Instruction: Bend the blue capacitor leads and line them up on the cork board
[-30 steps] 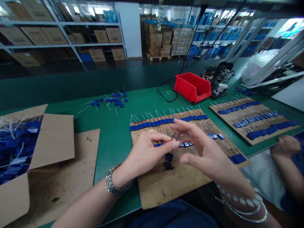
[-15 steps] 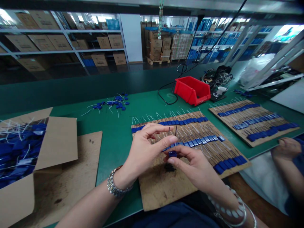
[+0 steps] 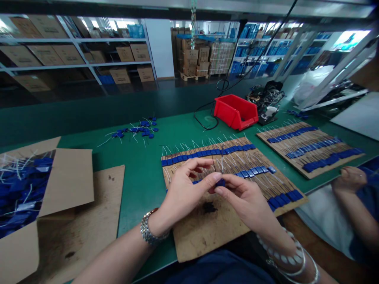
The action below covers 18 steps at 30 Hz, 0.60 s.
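Above the middle of the wooden board [image 3: 213,232], toward its left edge, the right hand [image 3: 248,201] is pinching a blue component [image 3: 220,183], thumb and fingertips clamped on its body. The component's dark leads are pointing upward. The left hand [image 3: 188,189] is working just beside it, thumb tip near the top of the body and index finger near one lead; whether these digits are gripping the lead, cannot tell.

On the board, a far row [image 3: 207,152] of blue pieces is running along the far edge, wires pointing away. A middle row [image 3: 253,172] is crossing the board, partly hidden by the hands. A near row [image 3: 286,198] is ending close to the near right corner. A dark stain [image 3: 209,207] is showing below the hands.

Toward the left edge of the green surface [image 3: 139,185], an open carton [image 3: 66,181] of blue pieces is standing on a flat brown sheet [image 3: 103,205]. A loose pile [image 3: 145,127] is lying beyond the board's far left corner; a red bin [image 3: 235,112] is sitting past its far edge. To the right, a second board [image 3: 291,161] is carrying three rows, a co-worker's hand [image 3: 351,178] resting near its near edge.
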Motion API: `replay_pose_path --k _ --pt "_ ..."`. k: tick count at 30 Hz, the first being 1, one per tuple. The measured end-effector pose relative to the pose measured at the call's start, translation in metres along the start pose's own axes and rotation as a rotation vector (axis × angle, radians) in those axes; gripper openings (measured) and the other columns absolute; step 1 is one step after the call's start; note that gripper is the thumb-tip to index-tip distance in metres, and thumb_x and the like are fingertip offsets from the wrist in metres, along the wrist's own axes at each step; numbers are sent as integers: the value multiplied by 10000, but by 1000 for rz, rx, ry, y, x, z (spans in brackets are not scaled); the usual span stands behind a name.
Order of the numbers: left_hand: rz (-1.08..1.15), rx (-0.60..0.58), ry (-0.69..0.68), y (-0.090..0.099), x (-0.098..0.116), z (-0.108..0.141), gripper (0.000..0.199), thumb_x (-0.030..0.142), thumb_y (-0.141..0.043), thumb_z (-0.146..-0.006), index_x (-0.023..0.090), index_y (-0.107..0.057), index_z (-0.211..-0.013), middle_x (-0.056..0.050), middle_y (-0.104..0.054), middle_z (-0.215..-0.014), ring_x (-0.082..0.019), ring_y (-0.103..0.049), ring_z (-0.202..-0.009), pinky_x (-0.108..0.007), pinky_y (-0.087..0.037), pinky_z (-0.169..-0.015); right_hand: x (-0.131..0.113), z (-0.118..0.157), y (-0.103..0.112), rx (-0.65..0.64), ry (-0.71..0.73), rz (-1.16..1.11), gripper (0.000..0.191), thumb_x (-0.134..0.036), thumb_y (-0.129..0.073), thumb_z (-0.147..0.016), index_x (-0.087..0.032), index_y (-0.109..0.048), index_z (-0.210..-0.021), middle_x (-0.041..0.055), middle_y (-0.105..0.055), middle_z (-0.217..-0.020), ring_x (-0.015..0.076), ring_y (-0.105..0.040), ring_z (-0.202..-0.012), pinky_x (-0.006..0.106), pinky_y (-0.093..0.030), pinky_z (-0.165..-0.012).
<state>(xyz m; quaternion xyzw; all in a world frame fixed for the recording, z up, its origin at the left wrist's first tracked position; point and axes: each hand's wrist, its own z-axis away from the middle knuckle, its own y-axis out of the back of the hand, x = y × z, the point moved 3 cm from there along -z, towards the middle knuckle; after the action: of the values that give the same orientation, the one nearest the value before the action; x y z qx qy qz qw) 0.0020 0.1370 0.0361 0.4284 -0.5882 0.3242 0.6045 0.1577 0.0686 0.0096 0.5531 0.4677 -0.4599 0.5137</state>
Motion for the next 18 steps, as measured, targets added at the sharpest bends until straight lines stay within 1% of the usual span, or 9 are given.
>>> replay_pose_path --k 2,4,6,8,10,11,13,15,18 --pt "21 23 -8 3 1 -2 185 423 -774 -839 283 -727 -949 38 -701 -999 -115 -599 -917 -256 -439 -807 0 1 0 -5 -22 12 254 -372 -714 -916 -285 -725 -1156 20 -766 -1059 216 -722 -967 386 -555 -916" --pt "6 10 -18 4 2 -3 172 402 -736 -867 235 -706 -843 29 -690 -931 -110 -596 -884 -254 -437 -789 0 1 -1 -7 -29 29 270 -371 -725 -905 -284 -728 -1161 21 -768 -1048 224 -725 -959 404 -556 -918" --pt "-22 -25 10 4 3 -4 166 383 -717 -877 223 -691 -846 28 -683 -923 -99 -587 -842 -248 -439 -770 0 0 -1 -9 -28 41 258 -370 -719 -905 -284 -735 -1147 16 -770 -1016 223 -724 -935 406 -559 -897" --pt "-27 -36 51 5 4 -4 170 384 -739 -857 237 -694 -929 29 -683 -961 -92 -582 -830 -235 -445 -761 -1 -1 -2 -13 -23 68 244 -367 -710 -907 -282 -740 -1134 10 -771 -977 216 -719 -906 393 -558 -869" --pt "39 -24 73 7 7 -4 246 402 -770 -831 252 -694 -1009 27 -680 -996 -87 -584 -832 -215 -455 -747 -3 -1 -4 -24 -21 108 238 -351 -710 -902 -272 -743 -1123 6 -771 -954 202 -712 -878 370 -555 -844" --pt "93 -13 74 8 8 -4 264 412 -777 -824 250 -691 -1014 27 -676 -989 -81 -580 -817 -203 -458 -733 -5 0 -6 -36 -20 133 236 -340 -713 -897 -265 -745 -1118 6 -770 -954 197 -708 -876 358 -553 -835" --pt "201 8 57 9 10 -5 240 413 -773 -829 221 -678 -937 26 -665 -946 -70 -567 -784 -180 -456 -706 -8 1 -8 -67 -18 180 224 -319 -716 -889 -252 -748 -1101 10 -764 -975 195 -700 -896 342 -548 -828" --pt "249 16 26 9 10 -5 235 387 -773 -830 188 -649 -830 19 -651 -903 -70 -560 -779 -173 -452 -704 -10 2 -10 -87 -20 200 211 -312 -715 -889 -245 -743 -1088 17 -755 -1007 199 -692 -929 342 -540 -844" --pt "230 -26 1 3 6 -3 238 367 -773 -830 172 -643 -787 -12 -654 -933 -100 -582 -857 -196 -466 -752 -8 2 -8 -70 -47 140 276 -323 -718 -894 -246 -668 -1154 1 -742 -917 194 -689 -871 354 -530 -836"
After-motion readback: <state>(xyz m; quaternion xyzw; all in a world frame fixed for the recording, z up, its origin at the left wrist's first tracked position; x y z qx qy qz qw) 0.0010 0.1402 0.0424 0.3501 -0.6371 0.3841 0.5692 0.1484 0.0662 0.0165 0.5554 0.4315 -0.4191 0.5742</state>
